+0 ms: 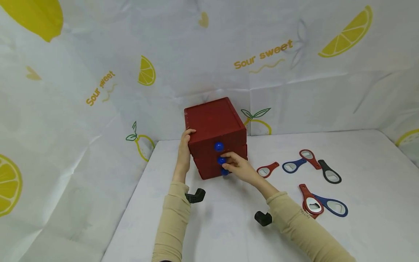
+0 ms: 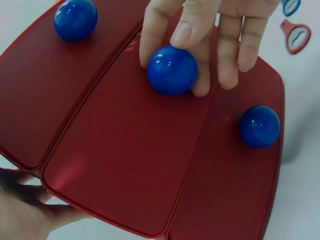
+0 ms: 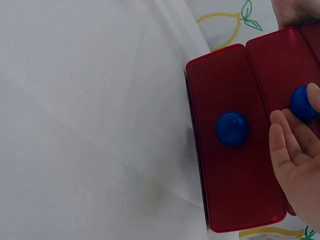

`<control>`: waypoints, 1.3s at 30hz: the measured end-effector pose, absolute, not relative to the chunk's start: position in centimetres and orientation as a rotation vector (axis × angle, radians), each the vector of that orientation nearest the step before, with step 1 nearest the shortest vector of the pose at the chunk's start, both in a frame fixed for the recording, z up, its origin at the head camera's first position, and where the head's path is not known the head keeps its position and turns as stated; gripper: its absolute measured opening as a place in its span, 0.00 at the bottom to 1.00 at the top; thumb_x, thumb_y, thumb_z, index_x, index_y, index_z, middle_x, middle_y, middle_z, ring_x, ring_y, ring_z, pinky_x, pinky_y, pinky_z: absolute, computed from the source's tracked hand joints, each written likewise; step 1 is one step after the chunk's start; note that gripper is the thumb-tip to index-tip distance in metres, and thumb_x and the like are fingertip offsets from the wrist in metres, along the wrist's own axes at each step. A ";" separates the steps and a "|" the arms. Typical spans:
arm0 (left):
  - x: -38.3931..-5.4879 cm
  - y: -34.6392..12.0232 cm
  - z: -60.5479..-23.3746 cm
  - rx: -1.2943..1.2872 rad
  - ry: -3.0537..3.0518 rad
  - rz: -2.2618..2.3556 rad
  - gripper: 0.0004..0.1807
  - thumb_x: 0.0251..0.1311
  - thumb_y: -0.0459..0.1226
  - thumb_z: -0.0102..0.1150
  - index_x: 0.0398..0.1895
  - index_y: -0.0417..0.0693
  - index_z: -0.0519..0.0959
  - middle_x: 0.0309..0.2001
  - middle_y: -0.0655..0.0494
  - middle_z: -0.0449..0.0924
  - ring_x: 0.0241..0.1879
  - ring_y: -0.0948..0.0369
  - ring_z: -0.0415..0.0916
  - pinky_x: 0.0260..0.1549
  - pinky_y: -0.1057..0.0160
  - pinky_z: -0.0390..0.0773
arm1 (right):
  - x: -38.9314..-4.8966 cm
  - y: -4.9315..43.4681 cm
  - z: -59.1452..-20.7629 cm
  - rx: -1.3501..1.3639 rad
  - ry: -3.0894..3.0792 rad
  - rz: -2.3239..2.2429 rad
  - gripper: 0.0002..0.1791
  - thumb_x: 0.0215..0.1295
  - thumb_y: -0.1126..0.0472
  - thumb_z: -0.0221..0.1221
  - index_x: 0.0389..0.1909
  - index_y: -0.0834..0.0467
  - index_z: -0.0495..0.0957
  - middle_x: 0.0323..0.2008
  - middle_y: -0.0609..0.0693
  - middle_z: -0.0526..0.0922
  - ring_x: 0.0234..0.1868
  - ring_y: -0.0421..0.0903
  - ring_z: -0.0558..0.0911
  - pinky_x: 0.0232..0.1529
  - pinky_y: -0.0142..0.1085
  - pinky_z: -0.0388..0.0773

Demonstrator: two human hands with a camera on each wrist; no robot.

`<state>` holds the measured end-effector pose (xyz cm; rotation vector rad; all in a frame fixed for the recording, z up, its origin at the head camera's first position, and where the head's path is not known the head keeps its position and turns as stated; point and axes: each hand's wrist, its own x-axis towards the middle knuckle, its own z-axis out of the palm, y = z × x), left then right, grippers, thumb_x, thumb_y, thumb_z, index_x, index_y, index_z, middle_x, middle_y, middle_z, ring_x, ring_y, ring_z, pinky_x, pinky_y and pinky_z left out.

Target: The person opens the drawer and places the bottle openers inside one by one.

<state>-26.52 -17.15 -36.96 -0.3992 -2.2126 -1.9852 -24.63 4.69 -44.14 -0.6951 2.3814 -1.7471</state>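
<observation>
A dark red drawer box (image 1: 214, 123) with three stacked drawers stands near the back of the table, each drawer front bearing a round blue knob. My right hand (image 1: 240, 168) is at the middle drawer, where thumb and fingers pinch the middle knob (image 2: 172, 71). Above it is the top knob (image 1: 219, 146); the bottom knob (image 3: 232, 129) sits below, partly covered by the right hand in the head view. Against the box's left side rests my left hand (image 1: 184, 154), with fingertips over the top edge. All the drawers look closed.
Several bottle openers lie on the table to the right: a red one (image 1: 267, 170), a blue one (image 1: 293, 166), a black one (image 1: 330, 171) and an overlapping group with another blue one (image 1: 334, 206). A lemon-printed sheet (image 1: 196, 54) hangs behind the box.
</observation>
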 end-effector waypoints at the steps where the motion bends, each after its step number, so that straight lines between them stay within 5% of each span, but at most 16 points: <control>1: -26.5 -17.2 -37.0 -0.401 -2.214 -1.985 0.22 0.70 0.46 0.25 0.59 0.49 0.63 0.71 0.57 0.48 0.54 0.56 0.62 0.49 0.58 0.64 | -24.6 4.6 -44.1 -0.687 2.375 -1.758 0.19 0.66 0.58 0.54 0.56 0.56 0.69 0.46 0.60 0.77 0.44 0.55 0.80 0.44 0.50 0.77; 8: -26.5 -17.3 -37.0 -0.385 -2.234 -1.991 0.22 0.70 0.46 0.25 0.60 0.50 0.62 0.74 0.59 0.42 0.57 0.54 0.61 0.49 0.59 0.65 | -24.6 4.3 -44.0 -0.626 2.382 -1.789 0.16 0.65 0.58 0.55 0.53 0.56 0.72 0.44 0.59 0.78 0.42 0.53 0.79 0.43 0.50 0.77; 17: -26.4 -17.6 -36.4 -0.432 -2.282 -1.958 0.23 0.70 0.46 0.24 0.62 0.48 0.60 0.71 0.53 0.48 0.56 0.54 0.63 0.49 0.58 0.66 | -23.2 5.0 -43.4 -0.666 2.483 -1.688 0.14 0.62 0.55 0.58 0.49 0.52 0.75 0.38 0.53 0.82 0.37 0.45 0.79 0.36 0.32 0.75; 28: -26.4 -18.0 -36.4 -0.444 -2.325 -1.942 0.23 0.69 0.47 0.25 0.62 0.49 0.60 0.72 0.53 0.45 0.62 0.52 0.58 0.54 0.52 0.64 | -20.6 5.7 -42.7 -0.785 2.628 -1.446 0.13 0.62 0.53 0.57 0.47 0.48 0.74 0.38 0.45 0.84 0.39 0.41 0.81 0.39 0.33 0.78; 39: -26.7 -18.1 -36.3 -0.425 -2.343 -1.963 0.23 0.68 0.47 0.26 0.62 0.51 0.60 0.72 0.54 0.45 0.63 0.51 0.56 0.55 0.50 0.63 | -19.1 6.3 -41.8 -0.819 2.653 -1.316 0.11 0.61 0.56 0.59 0.44 0.50 0.74 0.38 0.48 0.85 0.38 0.41 0.82 0.38 0.31 0.79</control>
